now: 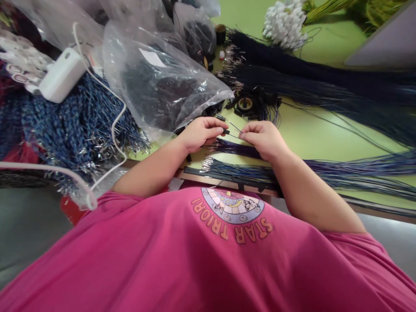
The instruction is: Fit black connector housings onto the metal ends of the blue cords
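Observation:
Between the thumb and fingers of my left hand point(203, 133) is a small black connector housing point(225, 131). My right hand point(262, 136) pinches thin wires point(234, 126), whose ends point toward the housing. One wire reaches the housing, though I cannot tell how deep it sits. Below my hands, a bundle of dark blue wires point(237, 148) with metal-tipped ends lies on the green table point(300, 143). Nearer the edge is another bundle of bluish wires point(240, 169), its silvery terminals point(207, 164) facing left.
Beyond my left hand lies a clear plastic bag point(152, 82) of dark parts. A tape roll point(245, 104) sits among black pieces. Long dark wires point(308, 82) cover the back right. Twisted blue wires point(78, 117), a white adapter point(63, 74) and white connectors point(284, 24) are also around.

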### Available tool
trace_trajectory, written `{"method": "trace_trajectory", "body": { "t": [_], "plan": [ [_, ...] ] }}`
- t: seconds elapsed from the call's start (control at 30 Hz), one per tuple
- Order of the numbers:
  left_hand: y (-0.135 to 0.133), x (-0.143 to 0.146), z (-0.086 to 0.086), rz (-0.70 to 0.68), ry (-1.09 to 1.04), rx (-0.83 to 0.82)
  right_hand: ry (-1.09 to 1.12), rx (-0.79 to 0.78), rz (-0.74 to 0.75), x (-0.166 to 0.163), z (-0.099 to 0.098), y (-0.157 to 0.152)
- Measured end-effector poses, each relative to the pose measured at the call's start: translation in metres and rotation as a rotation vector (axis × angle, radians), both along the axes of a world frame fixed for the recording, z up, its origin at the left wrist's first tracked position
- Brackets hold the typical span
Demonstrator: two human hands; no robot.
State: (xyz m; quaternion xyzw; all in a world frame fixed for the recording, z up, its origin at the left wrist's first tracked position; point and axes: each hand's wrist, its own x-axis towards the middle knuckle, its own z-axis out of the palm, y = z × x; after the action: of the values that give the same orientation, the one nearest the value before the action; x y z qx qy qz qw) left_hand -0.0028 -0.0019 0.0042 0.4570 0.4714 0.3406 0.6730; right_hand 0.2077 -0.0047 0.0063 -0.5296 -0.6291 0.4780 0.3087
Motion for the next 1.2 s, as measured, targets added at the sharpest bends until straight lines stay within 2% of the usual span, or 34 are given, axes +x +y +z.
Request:
{"method": "trace_trajectory", "body": {
  "t": [0.17, 0.33, 0.87, 0.97, 1.1, 1.2],
  "plan": [
    [0.0, 0.004, -0.004, -0.024, 0.032, 0.042, 0.028, -0.065, 0.006, -0.001, 0.003, -0.002],
    [0.0, 0.005, -0.008, -0.025, 0.027, 0.085, 0.014, -0.03, 0.06, 0.001, 0.001, -0.001],
    [-0.003, 0.007, -0.009, -0.006, 0.065, 0.135, -0.085, 0.106, 0.078, 0.004, 0.004, -0.002],
    [-0.003, 0.008, -0.012, -0.031, 0.172, 0.229, -0.131, 0.126, 0.115, 0.002, 0.005, -0.004],
    [-0.004, 0.01, -0.013, -0.076, 0.406, 0.481, -0.213, 0.138, 0.15, -0.002, 0.005, -0.007],
    [-0.005, 0.011, -0.011, -0.076, 0.466, 0.519, -0.235, 0.122, 0.169, -0.002, 0.006, -0.006]
  ]
}}
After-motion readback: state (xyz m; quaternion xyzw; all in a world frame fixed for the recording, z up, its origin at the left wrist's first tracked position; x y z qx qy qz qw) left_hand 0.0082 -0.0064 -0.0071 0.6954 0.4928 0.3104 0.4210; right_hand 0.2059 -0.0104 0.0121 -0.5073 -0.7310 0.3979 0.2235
